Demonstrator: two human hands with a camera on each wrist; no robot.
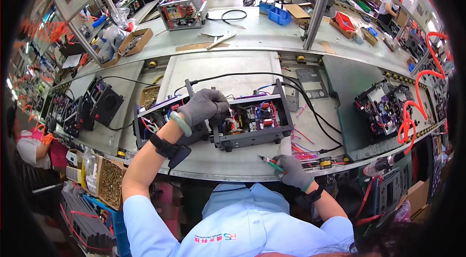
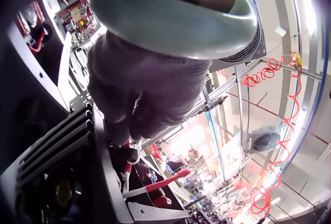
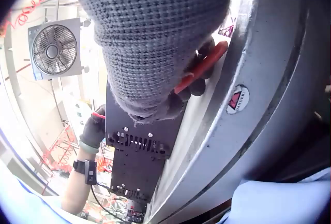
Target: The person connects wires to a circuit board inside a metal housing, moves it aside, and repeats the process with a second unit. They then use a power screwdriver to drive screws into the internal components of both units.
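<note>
Two black metal chassis stand side by side at the bench's front, the right chassis (image 1: 255, 135) open on top with red, blue and white wires inside. My gloved left hand (image 1: 206, 105) reaches down over its left end. In the left wrist view its fingertips pinch at a red wire (image 2: 128, 166) by the slotted panel, partly hidden by the glove. My gloved right hand (image 1: 295, 173) grips small pliers (image 1: 271, 163) with red and green handles near the bench edge, apart from the chassis. Their red handle (image 3: 213, 60) shows in the right wrist view.
The left chassis (image 1: 150, 123) adjoins the right one. A black cable (image 1: 306, 95) loops behind them to the right. Loose pink wires (image 1: 303, 136) lie right of the chassis. More electronics sit on a dark board (image 1: 347, 92). A red coiled hose (image 1: 412, 121) hangs at right.
</note>
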